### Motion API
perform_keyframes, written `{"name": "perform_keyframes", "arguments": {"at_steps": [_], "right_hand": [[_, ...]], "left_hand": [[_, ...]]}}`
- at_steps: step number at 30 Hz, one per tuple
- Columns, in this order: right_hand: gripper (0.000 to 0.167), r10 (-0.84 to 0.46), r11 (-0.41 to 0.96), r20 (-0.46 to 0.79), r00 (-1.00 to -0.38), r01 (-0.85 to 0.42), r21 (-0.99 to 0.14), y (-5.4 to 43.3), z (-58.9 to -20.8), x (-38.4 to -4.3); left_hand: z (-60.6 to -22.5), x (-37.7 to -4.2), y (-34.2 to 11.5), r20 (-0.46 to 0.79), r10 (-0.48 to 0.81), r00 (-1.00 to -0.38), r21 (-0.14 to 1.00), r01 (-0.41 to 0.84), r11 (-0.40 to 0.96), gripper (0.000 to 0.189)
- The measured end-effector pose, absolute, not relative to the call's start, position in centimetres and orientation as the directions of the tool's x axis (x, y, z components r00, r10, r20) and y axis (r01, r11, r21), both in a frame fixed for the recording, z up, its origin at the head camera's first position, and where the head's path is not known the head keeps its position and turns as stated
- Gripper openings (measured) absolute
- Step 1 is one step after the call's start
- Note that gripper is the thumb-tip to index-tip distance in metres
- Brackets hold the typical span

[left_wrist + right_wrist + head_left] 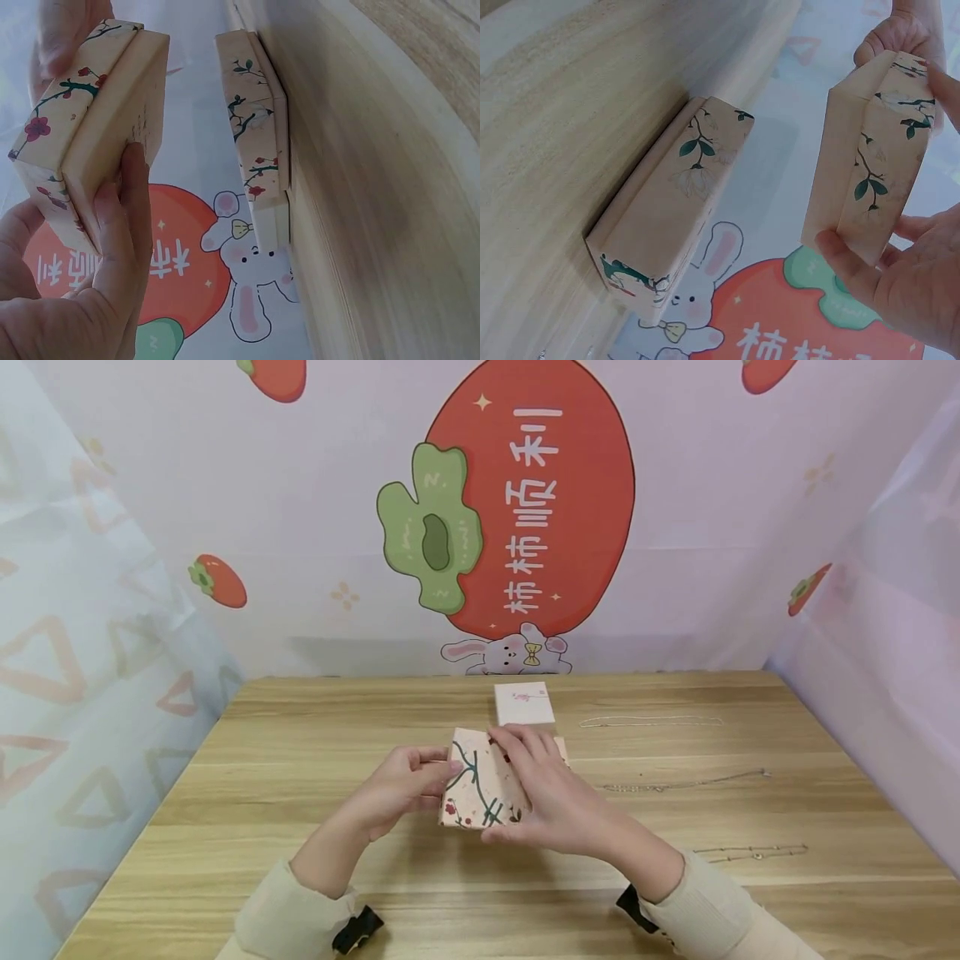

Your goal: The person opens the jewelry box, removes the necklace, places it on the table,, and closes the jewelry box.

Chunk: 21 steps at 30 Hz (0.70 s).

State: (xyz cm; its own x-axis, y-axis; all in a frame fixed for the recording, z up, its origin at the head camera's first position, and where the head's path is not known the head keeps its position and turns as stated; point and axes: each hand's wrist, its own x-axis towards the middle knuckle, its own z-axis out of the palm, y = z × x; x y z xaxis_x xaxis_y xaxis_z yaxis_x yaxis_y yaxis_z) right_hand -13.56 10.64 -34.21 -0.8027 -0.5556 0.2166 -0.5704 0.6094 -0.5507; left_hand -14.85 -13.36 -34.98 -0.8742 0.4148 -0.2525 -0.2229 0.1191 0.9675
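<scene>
Both hands hold a small cream gift box [474, 789] with painted plum-blossom branches, raised and tilted over the table. My left hand [401, 789] grips its left side, the thumb on the edge; in the left wrist view the left fingers press the plain lower part of the box [124, 112]. My right hand [551, 789] spans the other side, with fingers over the far edge and thumb at the near edge. The patterned lid part sits on the plain base. A second flowered box [679, 195] rests on the table behind, mostly hidden by my right hand in the head view.
A white box [525, 703] with a pink print lies farther back. Along the right lie three thin chain necklaces: one at the back [651, 721], one in the middle [675, 785], one nearer [757, 852]. A printed cloth backdrop [315, 527] rises behind the wooden table [300, 718].
</scene>
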Motion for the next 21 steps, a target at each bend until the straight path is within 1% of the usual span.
{"name": "perform_keyframes", "arguments": {"at_steps": [2,4,6,7,9,12,14,17,21], "right_hand": [[0.102,-0.532,0.568,0.217,-0.818,-0.535,-0.625,11.1,-34.3,-13.8],[0.09,-0.498,0.493,0.186,-0.847,-0.453,-0.743,11.7,-34.5,-14.1],[0.079,-0.47,0.4,0.11,-0.876,-0.322,-0.858,12.4,-34.7,-14.5],[0.074,-0.47,0.346,0.061,-0.88,-0.247,-0.905,12.7,-34.8,-14.8],[0.066,-0.499,0.229,-0.043,-0.866,-0.084,-0.97,13.2,-35.1,-15.1],[0.062,-0.559,0.119,-0.156,-0.814,0.107,-0.987,13.9,-35.7,-15.5],[0.063,-0.583,0.08,-0.191,-0.79,0.179,-0.981,14.2,-36.0,-15.6],[0.063,-0.577,0.047,-0.208,-0.79,0.222,-0.974,14.5,-36.2,-15.6],[0.061,-0.565,0.02,-0.205,-0.799,0.236,-0.972,14.6,-36.3,-15.6]], "left_hand": [[-35.0,-14.9,-13.4,-0.245,0.406,-0.88,0.969,-0.22,0.109,0.059],[-35.1,-14.9,-13.5,-0.245,0.39,-0.888,0.969,-0.219,0.11,0.061],[-35.1,-14.8,-13.5,-0.248,0.371,-0.895,0.969,-0.223,0.11,0.063],[-35.0,-14.8,-13.6,-0.25,0.361,-0.898,0.968,-0.225,0.112,0.064],[-35.0,-14.8,-13.6,-0.259,0.343,-0.903,0.966,-0.233,0.114,0.066],[-35.0,-14.7,-13.5,-0.267,0.337,-0.903,0.964,-0.243,0.11,0.068],[-34.9,-14.8,-13.4,-0.267,0.345,-0.9,0.964,-0.247,0.102,0.068],[-34.9,-14.8,-13.2,-0.255,0.37,-0.893,0.967,-0.24,0.088,0.068],[-35.0,-14.9,-13.1,-0.245,0.398,-0.884,0.969,-0.238,0.069,0.062]]}}
